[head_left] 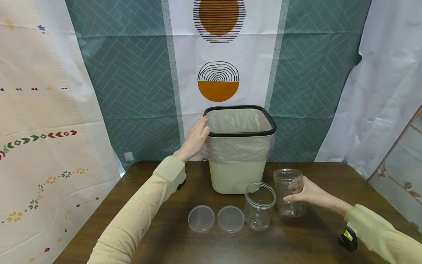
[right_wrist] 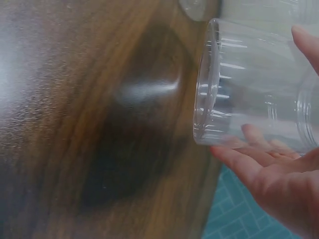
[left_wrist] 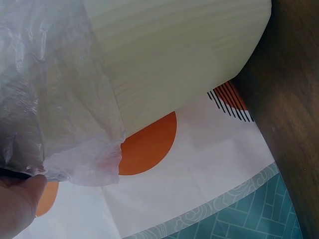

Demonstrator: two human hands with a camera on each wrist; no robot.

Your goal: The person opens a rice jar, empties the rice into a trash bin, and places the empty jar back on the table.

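My left hand (head_left: pixel 195 135) grips the black rim of a pale green trash can (head_left: pixel 235 178) at its left side. In the left wrist view the thumb (left_wrist: pixel 31 191) lies at the rim, beside the can's clear plastic liner (left_wrist: pixel 65 99). My right hand (head_left: pixel 308 194) holds a clear plastic jar (head_left: pixel 290 205) upright, without a lid, thumb on the near side and fingers round the far side. The right wrist view shows the jar's base (right_wrist: pixel 207 84) near the tabletop; contact is hard to judge. Just left of it stands a second lidless clear jar (head_left: pixel 258 211).
Two round translucent lids (head_left: pixel 201 219) lie side by side on the brown wooden table (head_left: pixel 184 249), left of the second jar. Behind the table hangs a green and white patterned cloth (head_left: pixel 132 80). White curtains (head_left: pixel 389 80) hang at the right.
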